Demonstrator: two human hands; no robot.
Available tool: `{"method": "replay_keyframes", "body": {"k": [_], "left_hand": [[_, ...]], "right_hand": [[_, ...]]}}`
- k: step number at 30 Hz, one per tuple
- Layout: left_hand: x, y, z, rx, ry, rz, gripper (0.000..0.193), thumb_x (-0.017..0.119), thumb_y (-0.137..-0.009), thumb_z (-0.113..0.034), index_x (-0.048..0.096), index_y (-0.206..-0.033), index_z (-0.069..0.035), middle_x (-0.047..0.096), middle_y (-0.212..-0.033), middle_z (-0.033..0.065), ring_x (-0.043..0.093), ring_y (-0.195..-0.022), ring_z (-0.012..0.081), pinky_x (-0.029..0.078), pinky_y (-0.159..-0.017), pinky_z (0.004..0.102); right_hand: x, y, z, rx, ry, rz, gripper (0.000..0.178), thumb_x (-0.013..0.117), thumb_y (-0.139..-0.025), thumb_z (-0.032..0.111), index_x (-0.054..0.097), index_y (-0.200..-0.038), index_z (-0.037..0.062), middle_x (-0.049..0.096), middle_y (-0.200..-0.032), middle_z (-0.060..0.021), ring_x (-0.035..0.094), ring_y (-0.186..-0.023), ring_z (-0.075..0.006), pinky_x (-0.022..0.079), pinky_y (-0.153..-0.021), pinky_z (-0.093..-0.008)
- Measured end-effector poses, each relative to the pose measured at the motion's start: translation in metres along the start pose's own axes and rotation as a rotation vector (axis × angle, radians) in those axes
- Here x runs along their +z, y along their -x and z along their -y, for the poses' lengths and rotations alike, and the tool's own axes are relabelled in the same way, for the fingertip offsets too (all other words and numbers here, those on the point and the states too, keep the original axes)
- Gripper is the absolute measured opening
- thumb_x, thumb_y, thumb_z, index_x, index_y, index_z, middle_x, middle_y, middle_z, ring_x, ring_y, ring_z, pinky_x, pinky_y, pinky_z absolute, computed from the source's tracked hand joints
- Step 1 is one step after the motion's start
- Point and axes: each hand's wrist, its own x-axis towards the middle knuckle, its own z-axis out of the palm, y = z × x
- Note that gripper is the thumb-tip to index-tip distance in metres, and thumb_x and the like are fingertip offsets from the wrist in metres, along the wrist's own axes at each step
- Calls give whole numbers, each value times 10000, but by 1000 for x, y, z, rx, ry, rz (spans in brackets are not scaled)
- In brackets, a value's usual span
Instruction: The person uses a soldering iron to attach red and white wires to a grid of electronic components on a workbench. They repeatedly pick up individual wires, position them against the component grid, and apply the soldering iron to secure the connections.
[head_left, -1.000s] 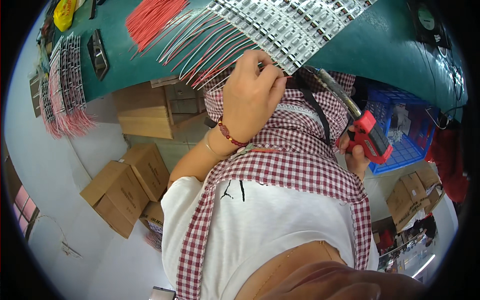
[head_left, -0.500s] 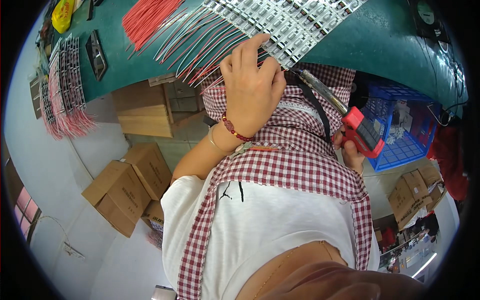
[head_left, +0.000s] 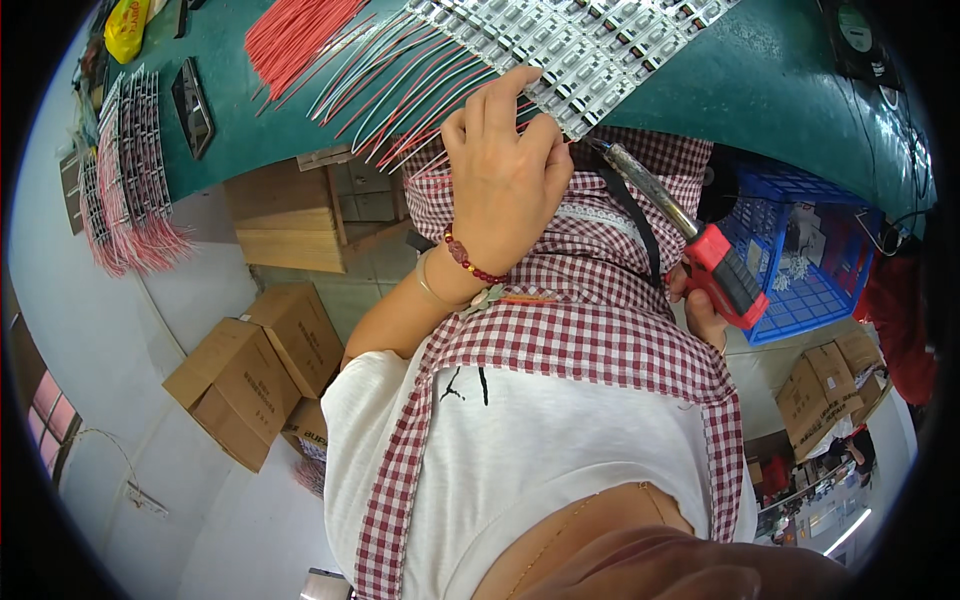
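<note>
A silver panel of small circuit boards lies on the green table, with red and pale wires fanning out from its left edge. My left hand rests over the panel's near corner, one fingertip touching the boards. Its thumb and forefinger are closed at that corner around what looks like a thin red wire, mostly hidden by the fingers. In my right hand is a soldering iron with a red and black handle. Its metal barrel slants up-left, and the tip is close to the panel's corner.
A bundle of red wires lies behind on the table. Further left are a dark phone-like slab and wired board strips hanging over the edge. A blue plastic crate stands to the right, below the table. Cardboard boxes sit at left.
The soldering iron's handle has tilted slightly down and its barrel has shifted a little. My left hand stays in almost the same place.
</note>
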Motion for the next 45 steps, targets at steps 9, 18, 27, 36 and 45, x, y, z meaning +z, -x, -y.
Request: {"method": "replay_keyframes", "body": {"k": [9,18,27,36,45], "left_hand": [[-23,4,5,-94,1,51,169,733,-701,-127,621,-827,-103,535,-1251,96,509,-1114,296,345,-918,433],[-92,-22,154,-180,-432,-147,177,694,-791,-145,621,-949,-111,568,-1014,79,516,-979,303,410,-817,426],[-78,-56,179,-113,-462,-177,186,735,-759,-191,625,-897,-133,541,-975,58,507,-976,292,412,-809,420],[-83,-63,171,-113,-336,-173,193,727,-744,-161,592,-875,-119,538,-953,82,501,-953,308,393,-782,433],[-26,-54,15,239,-107,432,673,741,-727,-352,507,-1286,-58,331,-1444,245,312,-1317,437,210,-1072,603]], "right_hand": [[-6,3,-8,-6,-73,20,594,647,-836,536,581,-1032,-21,579,-678,-67,527,-556,-144,428,-553,-262],[1,-32,18,-152,-210,-34,597,598,-875,501,461,-1126,-23,508,-623,-67,452,-495,-135,384,-501,-264],[10,-36,24,-253,-267,-17,472,551,-929,391,435,-1109,-30,517,-640,-76,456,-492,-117,372,-456,-238],[12,-52,44,-253,-347,-6,488,483,-961,413,418,-1148,-34,505,-617,-63,444,-458,-119,370,-438,-239],[10,-87,69,-113,-771,-75,434,538,-945,352,498,-1142,-32,532,-597,-91,501,-460,-161,426,-457,-294]]}}
